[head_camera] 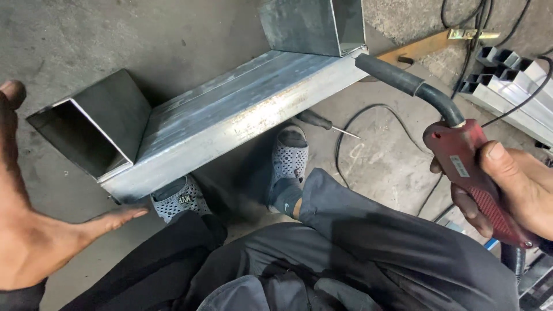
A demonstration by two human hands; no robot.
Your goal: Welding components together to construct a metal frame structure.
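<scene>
Concrete floor: our right hand (pixel 518 190) grips the welding torch (pixel 461 155) at the steel frame's (pixel 230 112) far joint, unwelded as yet; left hand (pixel 34 230) spread, empty.

The left hand (pixel 26 230) is spread open, palm down; the right hand (pixel 512 187) is clenched in a grip.

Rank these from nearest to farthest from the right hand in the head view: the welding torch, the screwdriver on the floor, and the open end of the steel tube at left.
1. Welding torch: gripped in the right hand, at right.
2. Screwdriver: on the floor at centre, beyond the grey shoe.
3. Open tube end: far left, near the left hand.
</scene>
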